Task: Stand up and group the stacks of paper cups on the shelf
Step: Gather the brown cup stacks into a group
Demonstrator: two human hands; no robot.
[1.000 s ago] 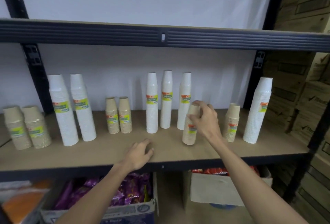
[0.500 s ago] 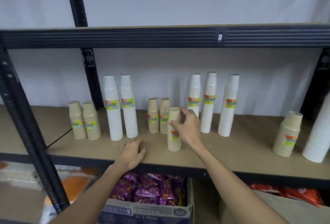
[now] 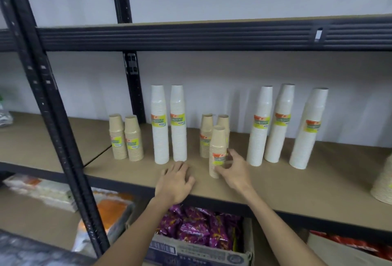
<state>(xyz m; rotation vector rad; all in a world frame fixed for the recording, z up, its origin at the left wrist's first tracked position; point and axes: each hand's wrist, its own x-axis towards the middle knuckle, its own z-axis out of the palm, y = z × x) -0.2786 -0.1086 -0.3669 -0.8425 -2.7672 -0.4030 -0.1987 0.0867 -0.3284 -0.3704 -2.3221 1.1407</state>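
– While the left hand [image 3: 176,181] lies on the shelf [image 3: 297,187], what is the right hand [image 3: 234,169] up to?

– It's got the short brown stack [image 3: 217,144] low down. The thumb and fingers [image 3: 222,167] are curled round it at the label, pinching it. The stack is upright near the front edge, and its base looks to be on the board.

– And the left fingers?

– Loosely spread and holding nothing. Their tips lie just short of the two tall white stacks [image 3: 169,125].

– So where does the brown one belong?

– I'd say with the brown pair [image 3: 206,136] just beyond the right fingertips. From where I stand it overlaps the right one of that pair, but I can't tell whether they touch.

– Which step is this, then?

– Setting it down with its own kind, by my reckoning. It's in front of the pair, not yet in line with them.

– What does the next move need?

– A small push away from the palm until it sits beside the pair, then letting go gently. It's light, so fingers that drag on the wrapper could tip it. The three white stacks [image 3: 280,125] stand close off the knuckle side, so the hand should pull straight back toward the front edge. Another brown stack [image 3: 384,183] sits well off to that side, half out of sight. It probably comes next.
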